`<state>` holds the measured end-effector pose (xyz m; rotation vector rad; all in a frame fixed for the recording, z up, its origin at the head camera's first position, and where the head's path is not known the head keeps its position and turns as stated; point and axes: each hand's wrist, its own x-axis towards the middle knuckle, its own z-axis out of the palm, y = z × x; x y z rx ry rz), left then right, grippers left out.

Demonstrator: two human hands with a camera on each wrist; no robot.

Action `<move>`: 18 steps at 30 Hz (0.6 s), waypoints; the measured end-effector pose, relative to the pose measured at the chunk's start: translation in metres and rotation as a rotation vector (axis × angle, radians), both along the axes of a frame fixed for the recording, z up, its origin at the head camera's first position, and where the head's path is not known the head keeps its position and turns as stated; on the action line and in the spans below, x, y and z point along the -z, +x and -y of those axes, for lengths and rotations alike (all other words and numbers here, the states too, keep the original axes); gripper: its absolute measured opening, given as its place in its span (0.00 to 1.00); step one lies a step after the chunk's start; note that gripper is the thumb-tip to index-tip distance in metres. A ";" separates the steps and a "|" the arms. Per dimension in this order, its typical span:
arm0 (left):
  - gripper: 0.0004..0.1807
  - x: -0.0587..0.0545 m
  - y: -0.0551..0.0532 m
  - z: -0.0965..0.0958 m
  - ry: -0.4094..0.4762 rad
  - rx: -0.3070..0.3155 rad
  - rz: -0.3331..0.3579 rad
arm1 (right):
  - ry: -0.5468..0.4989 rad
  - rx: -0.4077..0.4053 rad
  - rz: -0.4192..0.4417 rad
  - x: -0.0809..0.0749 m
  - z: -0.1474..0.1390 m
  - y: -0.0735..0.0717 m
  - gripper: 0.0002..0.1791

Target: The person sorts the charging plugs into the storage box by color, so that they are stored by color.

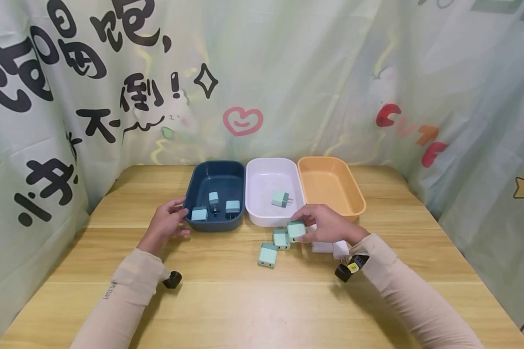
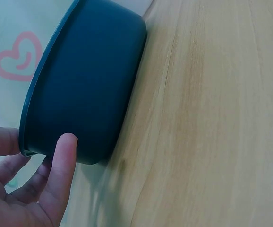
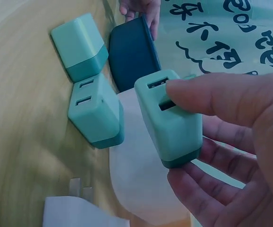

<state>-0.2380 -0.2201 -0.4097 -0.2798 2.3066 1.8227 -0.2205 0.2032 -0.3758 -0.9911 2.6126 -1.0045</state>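
Note:
My right hand [image 1: 325, 224] pinches a mint-green USB charger [image 3: 172, 125] between thumb and fingers, its two ports facing the right wrist camera. Just left of it on the table are two more green USB chargers, one close by [image 1: 281, 239] and one nearer the front [image 1: 268, 255]. My left hand [image 1: 167, 222] holds the left rim of the dark blue tray [image 2: 87, 80], with fingers against its outer wall. Three green chargers, one of them upper middle [image 1: 213, 198], are inside that tray. A single green charger [image 1: 280, 198] lies in the white tray [image 1: 262, 221].
White chargers [image 1: 340, 249] sit on the table below my right hand, partly hidden by it; one shows its prongs in the right wrist view. An orange tray [image 1: 332, 182] stands right of the white one. A printed curtain [image 1: 297, 87] hangs behind the wooden table [image 1: 244, 310].

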 end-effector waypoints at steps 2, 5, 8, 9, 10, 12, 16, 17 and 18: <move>0.29 0.000 0.000 0.000 0.001 0.001 -0.001 | -0.013 -0.004 0.003 -0.002 0.000 0.000 0.24; 0.29 0.000 0.001 0.001 -0.005 0.002 -0.004 | -0.030 -0.007 -0.007 -0.006 0.001 0.001 0.25; 0.29 0.000 0.001 0.000 -0.010 -0.002 -0.001 | -0.031 0.011 -0.015 -0.010 0.002 0.001 0.25; 0.29 0.000 0.001 0.000 -0.011 -0.003 0.002 | -0.030 0.016 -0.016 -0.012 0.002 0.000 0.25; 0.29 -0.001 0.001 0.000 -0.010 -0.002 0.004 | -0.029 0.022 -0.017 -0.013 0.003 -0.001 0.25; 0.29 -0.001 0.001 -0.001 -0.010 -0.002 0.006 | -0.033 0.027 -0.020 -0.015 0.004 -0.003 0.25; 0.29 -0.001 0.001 -0.001 -0.008 0.002 0.002 | -0.056 0.022 -0.017 -0.016 0.006 -0.009 0.26; 0.29 -0.001 0.001 -0.001 -0.008 0.003 0.001 | -0.063 0.024 -0.009 -0.016 0.007 -0.011 0.26; 0.29 -0.001 0.001 -0.001 -0.007 0.003 -0.001 | -0.066 0.027 -0.003 -0.017 0.008 -0.013 0.26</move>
